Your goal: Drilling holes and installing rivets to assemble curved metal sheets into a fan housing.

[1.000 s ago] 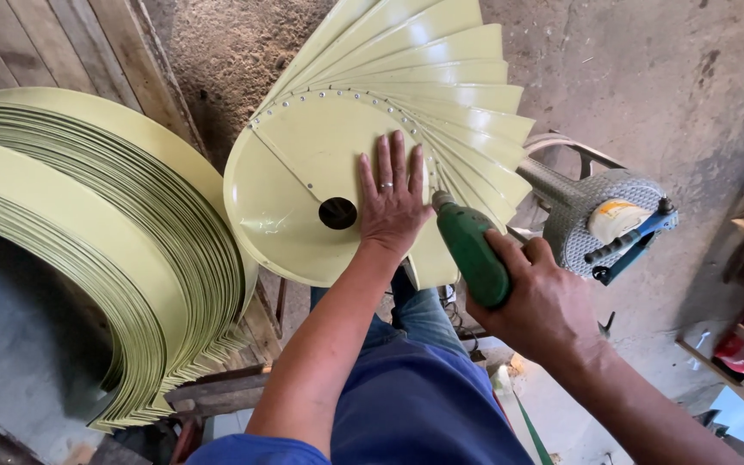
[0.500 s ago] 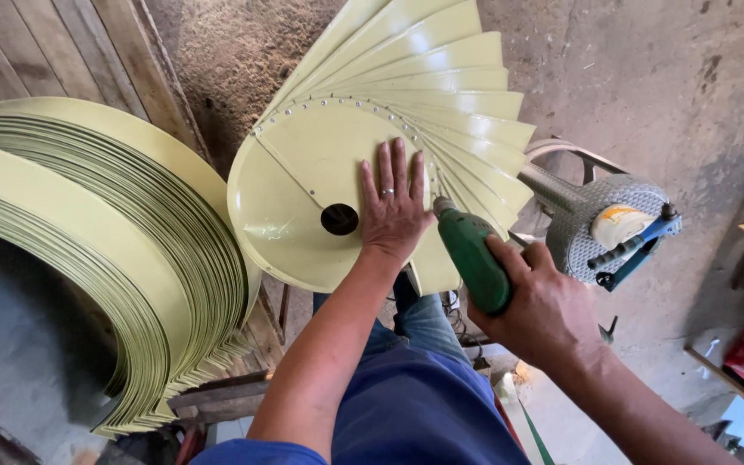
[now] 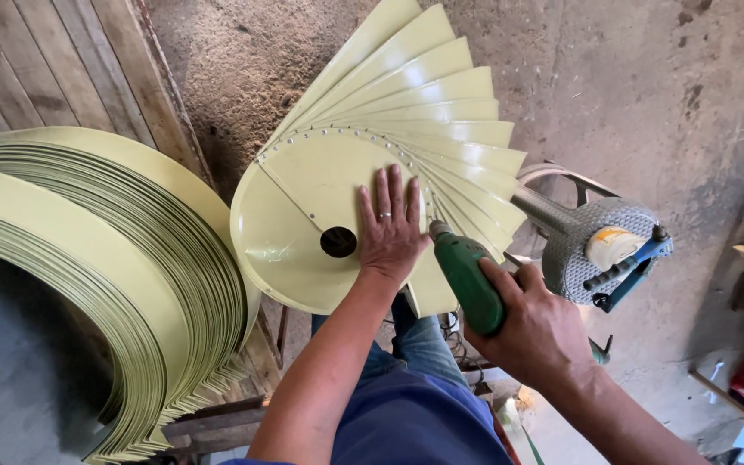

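On the round yellow disc (image 3: 303, 215) we press our left hand (image 3: 392, 226) flat, our right hand (image 3: 537, 325) grips the green drill (image 3: 468, 282), and blades (image 3: 441, 112) cover only one side so far.

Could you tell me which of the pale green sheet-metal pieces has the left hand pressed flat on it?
The round disc with the dark centre hole, under the left hand; the loose stacked blades lie untouched at the left.

One round yellow disc (image 3: 303, 224), one green drill (image 3: 468, 284), one stack of yellow blades (image 3: 105, 284), two hands
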